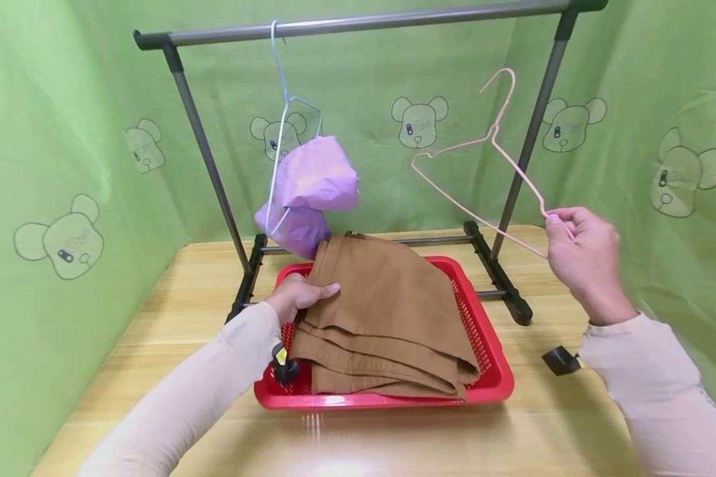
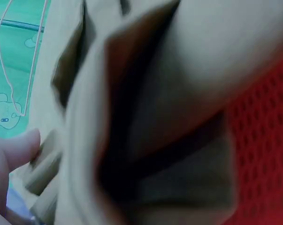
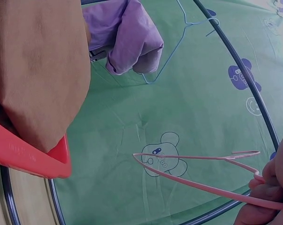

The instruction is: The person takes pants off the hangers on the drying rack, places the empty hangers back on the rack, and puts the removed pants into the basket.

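Folded brown trousers lie in a red plastic basket. At their left edge my left hand pinches the cloth, thumb on top and fingers hidden beneath the fold. The left wrist view shows the thumb beside the layered cloth, close up and blurred. To the right, my right hand holds a pink wire hanger by one lower corner, its hook pointing up and nothing hung on it. In the right wrist view the fingers curl round the hanger's end.
A dark metal clothes rack stands behind the basket on the wooden table. From its bar hangs a blue hanger carrying a lilac garment, which drops to the basket's back left corner. Green printed curtains enclose the table.
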{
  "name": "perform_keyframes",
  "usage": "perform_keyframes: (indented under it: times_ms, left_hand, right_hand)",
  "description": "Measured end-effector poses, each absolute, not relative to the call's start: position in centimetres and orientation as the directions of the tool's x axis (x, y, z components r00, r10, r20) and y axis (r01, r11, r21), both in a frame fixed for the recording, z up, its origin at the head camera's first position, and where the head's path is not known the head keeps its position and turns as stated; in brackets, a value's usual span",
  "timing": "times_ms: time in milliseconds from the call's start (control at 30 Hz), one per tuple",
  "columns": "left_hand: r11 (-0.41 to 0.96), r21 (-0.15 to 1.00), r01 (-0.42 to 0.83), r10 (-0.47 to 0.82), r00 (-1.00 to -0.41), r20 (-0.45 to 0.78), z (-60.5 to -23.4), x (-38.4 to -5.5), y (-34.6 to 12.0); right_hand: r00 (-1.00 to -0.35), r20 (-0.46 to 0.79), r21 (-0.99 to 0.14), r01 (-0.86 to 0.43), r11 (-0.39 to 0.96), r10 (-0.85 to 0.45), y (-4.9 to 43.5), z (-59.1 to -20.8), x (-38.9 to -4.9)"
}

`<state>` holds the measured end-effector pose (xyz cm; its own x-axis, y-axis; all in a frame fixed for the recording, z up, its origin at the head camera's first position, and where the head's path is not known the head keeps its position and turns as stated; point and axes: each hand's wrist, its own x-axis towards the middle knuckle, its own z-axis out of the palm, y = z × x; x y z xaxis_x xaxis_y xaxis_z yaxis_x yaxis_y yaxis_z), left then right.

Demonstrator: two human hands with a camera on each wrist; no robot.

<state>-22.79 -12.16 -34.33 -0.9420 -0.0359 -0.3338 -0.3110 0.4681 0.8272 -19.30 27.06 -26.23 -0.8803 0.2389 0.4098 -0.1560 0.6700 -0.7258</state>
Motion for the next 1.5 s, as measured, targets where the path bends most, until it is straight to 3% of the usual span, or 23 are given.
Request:
perform_keyframes:
  times_ms: [133,267,433,600,867,1133,1500]
  left_hand:
    - [0.618,0.747,-0.246,-0.026,-0.956,-0.293,-33.8,-23.4,-12.3]
    - [0.739,0.668,-0.09,0.044,-0.982,-0.181,-33.4,-23.7,-12.1]
    - [0.865,0.49,0.109,0.164,-0.984,-0.07,-33.2,-23.8,-11.7]
    - [0.899,0.358,0.253,0.309,-0.945,-0.11,-33.2,-23.7,-11.4]
    - [0.938,0.26,0.228,0.291,-0.927,-0.236,-33.6,-23.4,-10.7]
    - [0.93,0.234,0.284,0.331,-0.925,-0.189,-33.4,-23.5,-10.2]
    - [0.945,0.207,0.252,0.299,-0.924,-0.239,-33.0,-23.8,-9.6]
  right_hand:
    - [-0.87,0.429,-0.717,-0.166,0.677,0.241,26.8,-26.3,-19.4]
    - [-0.868,0.434,-0.712,-0.166,0.682,0.242,26.7,-26.2,-19.4]
    - [-0.869,0.43,-0.717,-0.165,0.678,0.243,26.8,-26.2,-19.5]
    - [-0.876,0.415,-0.722,-0.152,0.675,0.246,26.8,-26.2,-19.5]
    - [-0.88,0.409,-0.725,-0.152,0.672,0.241,26.8,-26.4,-19.3]
    - [-0.874,0.423,-0.721,-0.163,0.674,0.241,26.6,-26.4,-19.5]
    - [-0.878,0.417,-0.715,-0.156,0.682,0.236,26.6,-26.5,-19.4]
